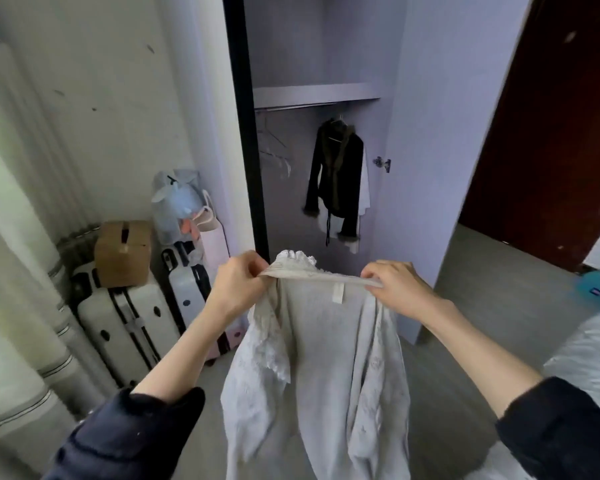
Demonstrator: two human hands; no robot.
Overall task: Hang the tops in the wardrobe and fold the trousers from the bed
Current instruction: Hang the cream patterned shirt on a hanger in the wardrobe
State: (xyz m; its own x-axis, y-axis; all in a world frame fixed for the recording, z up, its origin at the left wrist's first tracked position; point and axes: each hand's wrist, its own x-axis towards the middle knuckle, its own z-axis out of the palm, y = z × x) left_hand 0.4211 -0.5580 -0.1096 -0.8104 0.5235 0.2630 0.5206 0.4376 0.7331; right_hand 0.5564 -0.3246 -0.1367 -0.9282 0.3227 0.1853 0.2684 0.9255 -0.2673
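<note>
Pinching the neckline of the soft, limp lace-trimmed top (326,341), left hand (238,287) and right hand (397,289) hold it before the wardrobe (426,133), likely light and floppy.

Pale top (321,358): hem cut off at bottom frame edge. Bed (589,355): only a corner visible, lower right. Empty hangers (274,147) in wardrobe (430,98): faint, count unclear. White garment (363,188) mostly hidden behind black jacket (336,174).

You hold one pale top (312,358); beyond your grip hangs one black top (336,174); left stand two white suitcases (129,320)
</note>
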